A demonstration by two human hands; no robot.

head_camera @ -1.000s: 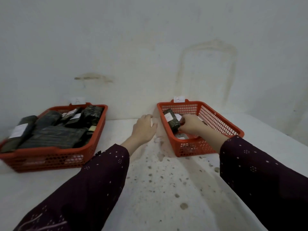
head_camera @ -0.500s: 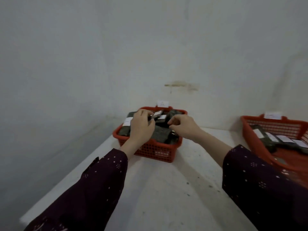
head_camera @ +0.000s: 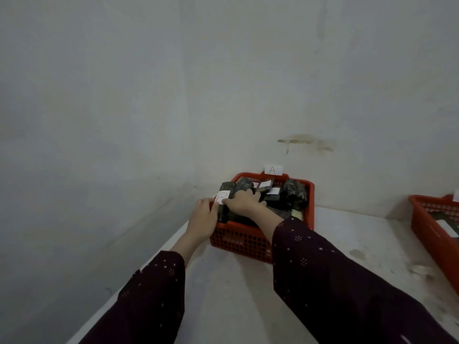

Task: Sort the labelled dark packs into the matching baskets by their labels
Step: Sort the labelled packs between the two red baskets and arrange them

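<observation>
A red basket (head_camera: pixel 310 194) tagged with a paper "A" (head_camera: pixel 273 169) stands against the back wall and holds several dark packs with white labels. At its left end one dark pack (head_camera: pixel 228 189) is tilted up and shows a label reading "B" (head_camera: pixel 221 196). My left hand (head_camera: pixel 203 218) grips this pack from the left, beside the basket's corner. From above, my right hand (head_camera: pixel 244 203) grips the same pack, thumb at the label and fingers curled over its right side. The pack's lower part is hidden behind my hands.
A second red basket (head_camera: pixel 427 227) with dark packs in it sits at the right edge, partly cut off. The white stained counter (head_camera: pixel 347 244) runs between the baskets. Walls close in at the left and back. My dark sleeves fill the foreground.
My view swung left from the right basket to basket A. Both hands moved to that basket's left end and took hold of the pack labelled B, which is now tilted up.
</observation>
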